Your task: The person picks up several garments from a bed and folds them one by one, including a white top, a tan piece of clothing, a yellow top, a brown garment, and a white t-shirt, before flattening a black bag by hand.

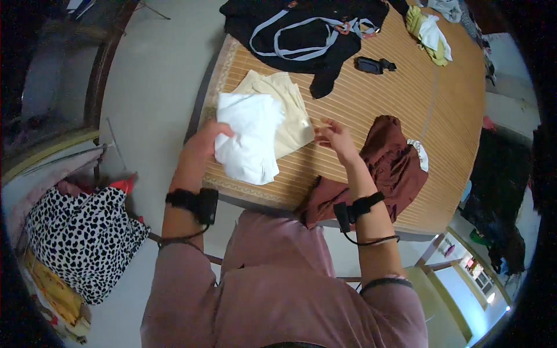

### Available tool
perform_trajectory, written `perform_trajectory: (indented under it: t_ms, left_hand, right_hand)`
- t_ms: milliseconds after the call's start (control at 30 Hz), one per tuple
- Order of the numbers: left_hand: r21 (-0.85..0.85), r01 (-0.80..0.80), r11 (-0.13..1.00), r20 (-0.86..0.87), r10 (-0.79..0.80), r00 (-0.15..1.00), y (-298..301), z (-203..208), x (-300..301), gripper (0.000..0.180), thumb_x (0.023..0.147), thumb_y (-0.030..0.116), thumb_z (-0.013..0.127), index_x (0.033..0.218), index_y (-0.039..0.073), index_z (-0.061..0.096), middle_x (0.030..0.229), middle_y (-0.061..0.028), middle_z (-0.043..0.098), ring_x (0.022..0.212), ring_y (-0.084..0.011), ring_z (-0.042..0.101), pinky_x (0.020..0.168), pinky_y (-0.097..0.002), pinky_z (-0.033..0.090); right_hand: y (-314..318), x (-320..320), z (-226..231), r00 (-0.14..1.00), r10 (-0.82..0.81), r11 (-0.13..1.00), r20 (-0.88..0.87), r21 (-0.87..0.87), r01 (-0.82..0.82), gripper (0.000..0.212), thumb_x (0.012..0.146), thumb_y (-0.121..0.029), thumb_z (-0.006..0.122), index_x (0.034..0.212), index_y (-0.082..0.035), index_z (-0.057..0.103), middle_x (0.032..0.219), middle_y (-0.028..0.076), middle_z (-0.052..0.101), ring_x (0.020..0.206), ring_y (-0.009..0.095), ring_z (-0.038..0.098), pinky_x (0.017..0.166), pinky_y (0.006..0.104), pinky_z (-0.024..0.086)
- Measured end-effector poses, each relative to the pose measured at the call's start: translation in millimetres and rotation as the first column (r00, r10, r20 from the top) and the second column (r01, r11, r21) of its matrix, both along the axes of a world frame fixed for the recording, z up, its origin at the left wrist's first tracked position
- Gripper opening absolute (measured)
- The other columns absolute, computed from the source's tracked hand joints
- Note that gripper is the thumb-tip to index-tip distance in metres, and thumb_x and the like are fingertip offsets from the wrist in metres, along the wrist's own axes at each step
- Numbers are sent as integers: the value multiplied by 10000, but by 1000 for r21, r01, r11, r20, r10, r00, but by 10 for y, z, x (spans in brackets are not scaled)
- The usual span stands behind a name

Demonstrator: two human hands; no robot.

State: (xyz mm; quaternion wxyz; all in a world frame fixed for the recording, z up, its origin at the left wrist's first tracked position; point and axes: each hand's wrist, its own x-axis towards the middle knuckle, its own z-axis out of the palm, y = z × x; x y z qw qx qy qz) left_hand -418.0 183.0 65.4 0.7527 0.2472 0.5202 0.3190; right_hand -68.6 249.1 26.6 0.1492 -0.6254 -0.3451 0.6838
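Note:
A folded white garment (246,139) lies on top of a folded beige garment (296,124) near the left corner of the mat-covered bed. My left hand (210,139) grips the white garment at its left edge, the thumb on top and the other fingers hidden. Just right of the beige garment hovers my right hand (335,139), its fingers loosely bent and apart, with nothing visible in them. A crumpled dark brown garment (391,168) with a white patch spreads below and right of that hand.
Farther back lie a black garment (313,43) with a grey strap (278,49) on it, a small black device (371,65) and a yellow-and-white cloth bundle (430,35). A black-and-white spotted cloth (87,238) sits at lower left. Each of my forearms wears a black band with a cable.

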Motion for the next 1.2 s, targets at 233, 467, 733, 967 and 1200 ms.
perform_trajectory:
  t_ms: [233, 467, 733, 967, 1200]
  left_hand:
    - [-303, -30, 953, -184, -27, 983, 64, -1249, 292, 388, 747, 117, 515, 1116, -5, 507, 967, -147, 588, 826, -234, 596, 719, -355, 490]
    - [-190, -260, 947, -560, 113, 821, -148, -1253, 506, 331, 803, 59, 452, 1121, -9, 515, 944, -147, 602, 807, -255, 617, 629, -389, 512]
    - [-109, -337, 935, -592, 211, 778, -252, -806, 1351, 460, 764, 170, 540, 1196, 23, 485, 1047, -141, 577, 931, -265, 558, 753, -412, 458]
    - [38, -8, 999, -774, 35, 632, 1150, 899, 2141, 466, 844, 262, 557, 1271, 108, 454, 1155, -50, 551, 1006, -224, 523, 845, -374, 420]
    - [-244, 342, 908, -830, -377, 410, 1229, 2821, 2037, 343, 829, 218, 557, 1135, 65, 569, 953, -42, 605, 838, -146, 577, 701, -290, 459]
  right_hand:
    - [-239, 763, 98, 999, -20, 1000, 45, -8, 20, 378, 874, -133, 540, 1235, -42, 473, 1024, 81, 625, 842, 151, 604, 741, 274, 484]
    - [-91, 1641, 191, 985, -167, 986, -49, -37, 165, 281, 879, -99, 549, 1147, -16, 533, 935, 62, 634, 768, 151, 624, 654, 266, 493]
    - [563, 3050, 1454, 984, -89, 968, -155, 218, 121, 314, 886, -154, 563, 1173, -33, 526, 1000, 57, 636, 838, 116, 606, 745, 259, 493]
    - [894, 4116, 2746, 974, 61, 889, 217, 432, -152, 292, 895, -180, 554, 1154, -46, 550, 975, 19, 642, 823, 95, 593, 745, 233, 471]
    - [1180, 4720, 4207, 844, 226, 818, 486, 376, -435, 291, 882, -168, 572, 1137, -31, 552, 894, 27, 626, 763, 106, 569, 676, 240, 466]
